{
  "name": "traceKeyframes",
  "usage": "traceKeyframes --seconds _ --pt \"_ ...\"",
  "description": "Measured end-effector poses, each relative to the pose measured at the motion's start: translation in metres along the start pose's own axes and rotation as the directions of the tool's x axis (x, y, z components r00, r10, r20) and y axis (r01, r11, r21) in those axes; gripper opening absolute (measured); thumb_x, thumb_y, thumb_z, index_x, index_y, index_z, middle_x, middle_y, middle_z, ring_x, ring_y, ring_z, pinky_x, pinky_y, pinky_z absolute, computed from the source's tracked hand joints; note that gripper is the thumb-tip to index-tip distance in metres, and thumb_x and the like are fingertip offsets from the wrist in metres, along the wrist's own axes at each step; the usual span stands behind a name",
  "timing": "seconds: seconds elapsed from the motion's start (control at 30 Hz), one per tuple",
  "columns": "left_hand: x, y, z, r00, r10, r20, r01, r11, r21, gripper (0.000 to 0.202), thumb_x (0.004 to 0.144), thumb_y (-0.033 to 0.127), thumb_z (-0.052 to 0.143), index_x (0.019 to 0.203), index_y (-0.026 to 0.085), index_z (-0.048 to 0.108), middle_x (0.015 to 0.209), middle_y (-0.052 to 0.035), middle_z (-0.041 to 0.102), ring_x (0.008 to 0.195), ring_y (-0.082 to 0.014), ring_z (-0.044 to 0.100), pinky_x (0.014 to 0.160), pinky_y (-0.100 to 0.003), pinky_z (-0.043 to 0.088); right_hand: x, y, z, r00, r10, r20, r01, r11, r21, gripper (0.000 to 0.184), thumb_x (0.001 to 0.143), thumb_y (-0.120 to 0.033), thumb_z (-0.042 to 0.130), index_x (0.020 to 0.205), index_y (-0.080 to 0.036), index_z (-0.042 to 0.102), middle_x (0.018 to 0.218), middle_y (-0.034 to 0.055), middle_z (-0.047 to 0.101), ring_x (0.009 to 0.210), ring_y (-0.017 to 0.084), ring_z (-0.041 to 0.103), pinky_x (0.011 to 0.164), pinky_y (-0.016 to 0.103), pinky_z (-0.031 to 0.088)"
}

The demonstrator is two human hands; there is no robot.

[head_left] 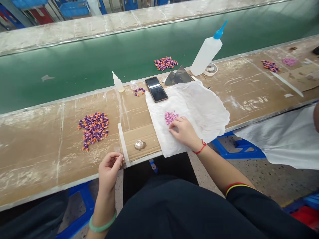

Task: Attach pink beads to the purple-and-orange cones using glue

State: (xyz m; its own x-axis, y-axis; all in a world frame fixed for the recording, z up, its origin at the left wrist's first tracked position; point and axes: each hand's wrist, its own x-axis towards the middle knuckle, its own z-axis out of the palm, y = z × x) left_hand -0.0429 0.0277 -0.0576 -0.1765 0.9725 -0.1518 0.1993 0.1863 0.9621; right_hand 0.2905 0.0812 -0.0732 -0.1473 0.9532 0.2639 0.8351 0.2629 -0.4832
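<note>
My left hand (109, 170) is at the table's front edge, thumb and forefinger pinched together on something too small to make out. Just right of it, a white strip (124, 144) lies along a piece of cardboard (147, 141), which bears a small round dish (139, 144) with shiny contents. My right hand (183, 132) rests over a white cloth-like sheet (169, 144), at the near side of a small heap of pink beads (171, 117). Its thumb and forefinger are brought together; whatever is between them is hidden.
Purple-and-orange small pieces lie in a pile (94, 129) at left and another pile (165, 63) on the green belt (74, 73). Behind the sheet are a phone (156, 89), a small bottle (118, 82), a large blue-tipped bottle (207, 54) and a tape roll (211, 69). A person's white garment (281, 139) is at right.
</note>
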Motion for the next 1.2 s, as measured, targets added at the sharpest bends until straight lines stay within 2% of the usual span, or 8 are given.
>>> traceKeyframes --seconds 0.3,0.5,0.77,0.83,0.9,1.03,1.1,1.2 --pt "-0.001 -0.005 -0.002 1.000 0.019 0.006 -0.019 1.000 0.007 0.017 0.072 0.032 0.076 0.074 0.017 0.069 0.060 0.0004 0.063 0.051 -0.0103 0.054 0.048 -0.020 0.045 0.001 -0.001 0.003 0.999 -0.019 0.041 0.022 0.998 -0.064 0.013 0.083 -0.011 0.060 0.073 -0.019 0.061 0.081 0.0090 0.065 0.086 0.027 0.053 0.079 0.042 0.046" --pt "-0.005 -0.008 -0.001 0.998 0.051 -0.025 -0.051 0.999 -0.007 0.017 0.076 0.033 0.074 0.075 0.017 0.070 0.063 -0.0008 0.065 0.054 -0.0118 0.056 0.051 -0.022 0.047 -0.001 -0.006 0.010 0.996 -0.021 0.082 0.034 0.987 -0.156 0.013 0.086 -0.010 0.053 0.078 -0.017 0.060 0.085 0.0130 0.061 0.087 0.029 0.050 0.077 0.043 0.042" --pt "-0.016 0.004 0.006 0.989 0.146 -0.015 -0.146 0.989 0.025 0.011 0.079 0.028 0.071 0.075 0.018 0.070 0.062 -0.0005 0.066 0.054 -0.0135 0.060 0.053 -0.023 0.049 -0.008 -0.007 0.008 0.997 -0.027 0.076 0.039 0.986 -0.161 0.014 0.088 -0.009 0.047 0.081 -0.019 0.053 0.089 0.0141 0.059 0.086 0.029 0.047 0.076 0.045 0.041" --pt "-0.019 0.015 0.012 0.978 0.204 0.033 -0.206 0.977 0.048 0.010 0.081 0.026 0.069 0.075 0.019 0.071 0.066 -0.0013 0.069 0.058 -0.0144 0.062 0.055 -0.023 0.050 -0.010 -0.010 0.000 0.997 -0.036 0.074 0.046 0.990 -0.134 0.016 0.089 -0.008 0.045 0.080 -0.021 0.049 0.086 0.0118 0.058 0.084 0.028 0.048 0.077 0.044 0.042" --pt "-0.021 0.030 0.023 0.957 0.255 0.136 -0.266 0.961 0.072 0.011 0.083 0.024 0.066 0.075 0.019 0.071 0.067 -0.0017 0.070 0.060 -0.0149 0.064 0.058 -0.024 0.051 -0.012 -0.020 -0.012 0.994 -0.068 0.083 0.072 0.996 -0.046 0.018 0.090 -0.008 0.045 0.080 -0.022 0.045 0.084 0.0090 0.056 0.082 0.026 0.048 0.078 0.042 0.042" --pt "-0.020 0.062 0.058 0.864 0.329 0.381 -0.394 0.913 0.105 0.014 0.085 0.021 0.063 0.073 0.018 0.070 0.066 -0.0022 0.070 0.058 -0.0140 0.062 0.057 -0.023 0.049 -0.015 -0.056 -0.040 0.974 -0.207 0.097 0.182 0.959 0.219 0.016 0.093 -0.010 0.046 0.083 -0.023 0.043 0.084 0.0057 0.054 0.084 0.024 0.049 0.078 0.039 0.043" --pt "-0.018 0.072 0.073 0.828 0.353 0.436 -0.433 0.897 0.095 0.015 0.086 0.020 0.060 0.074 0.018 0.070 0.066 -0.0026 0.070 0.057 -0.0133 0.060 0.056 -0.023 0.047 -0.016 -0.074 -0.050 0.958 -0.274 0.087 0.245 0.937 0.249 0.016 0.095 -0.011 0.046 0.084 -0.022 0.044 0.085 0.0057 0.054 0.084 0.023 0.048 0.078 0.039 0.042" --pt "-0.016 0.078 0.084 0.811 0.365 0.457 -0.449 0.889 0.087 0.017 0.088 0.021 0.057 0.076 0.017 0.069 0.066 -0.0032 0.069 0.057 -0.0131 0.059 0.055 -0.023 0.046 -0.016 -0.092 -0.058 0.938 -0.341 0.064 0.321 0.923 0.211 0.016 0.095 -0.011 0.044 0.084 -0.022 0.046 0.086 0.0071 0.054 0.084 0.024 0.047 0.077 0.040 0.042"
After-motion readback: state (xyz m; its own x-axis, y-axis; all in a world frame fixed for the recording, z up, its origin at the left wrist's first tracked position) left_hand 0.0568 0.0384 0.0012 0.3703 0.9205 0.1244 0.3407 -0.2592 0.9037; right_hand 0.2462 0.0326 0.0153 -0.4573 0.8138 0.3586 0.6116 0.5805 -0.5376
